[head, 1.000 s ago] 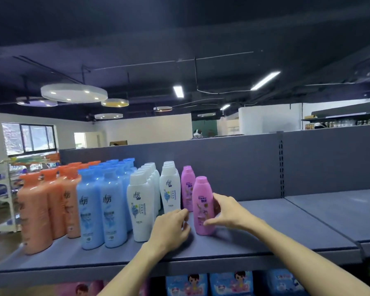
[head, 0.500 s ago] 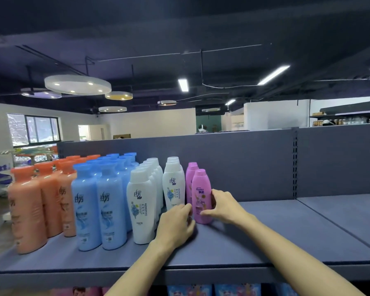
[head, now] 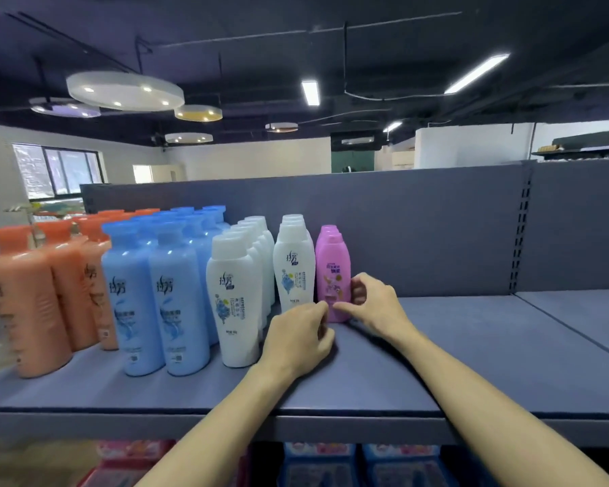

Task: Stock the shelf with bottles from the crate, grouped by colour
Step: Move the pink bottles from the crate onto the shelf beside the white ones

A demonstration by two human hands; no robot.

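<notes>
**Ana:** Head view has both hands at the front pink bottle [head: 332, 272]. Which one has it?

**Ben:** The right hand [head: 372, 304]. Its fingers curl round the bottle's right side and the thumb reaches across the base at the front. The left hand [head: 297, 337] sits low at the bottom left corner, fingers curled, fingertips touching the base. I can't tell for sure whether it pinches the bottle or only steadies it.

**Ana:** Where does the bottle stand?

**Ben:** Upright on the shelf [head: 454, 353], long axis vertical, cap up. It's pressed close beside the white bottles [head: 293, 268] on its left, with another pink one directly behind it. Everything right of it on the board is bare.

**Ana:** So which way can it go?

**Ben:** Straight back, I'd say. The bottle lies just ahead of both hands, the right hand being the nearer and better placed, so a push along the row toward the back panel [head: 419, 233] suits it.

**Ana:** How does it look?

**Ben:** Glossy pink plastic, shorter than the white, blue [head: 176, 304] and orange bottles [head: 29, 304], with rounded shoulders and a printed label facing us. The label text is too blurred to read. No crate shows here.
</notes>
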